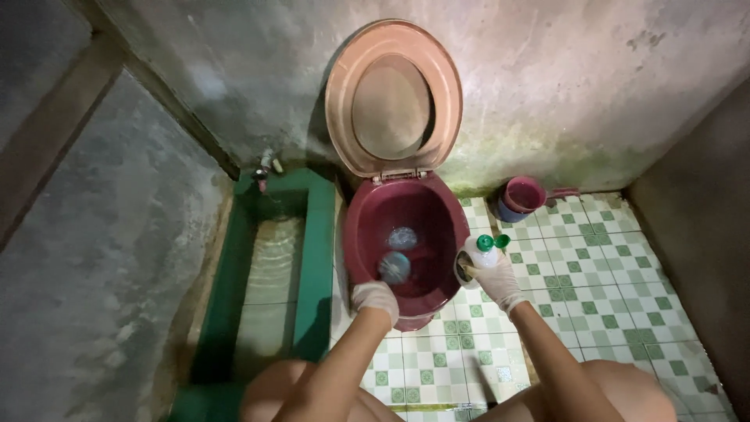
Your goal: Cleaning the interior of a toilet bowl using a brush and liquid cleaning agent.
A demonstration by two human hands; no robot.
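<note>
The brush (394, 267) has a round, bluish-grey bristle head, seen inside the maroon toilet bowl (367, 234) just below the patch of water at the bottom. Its handle is mostly hidden by the left hand (376, 299), so the long axis can only be read roughly – it runs from that hand at the near rim up and away into the bowl, head pointing down toward the water. The left hand, gloved in white, is curled shut around the handle. The right hand (492, 275), also gloved, is closed around a white bottle (483, 256) with a green cap, held at the bowl's right rim and tipped toward it (the cap end points away from the person). One brush, one bottle, two gloves. The pink lid (393, 98) stands raised against the wall, and one maroon dipper (522, 195) sits on the green-and-white tiles (609, 289).
</note>
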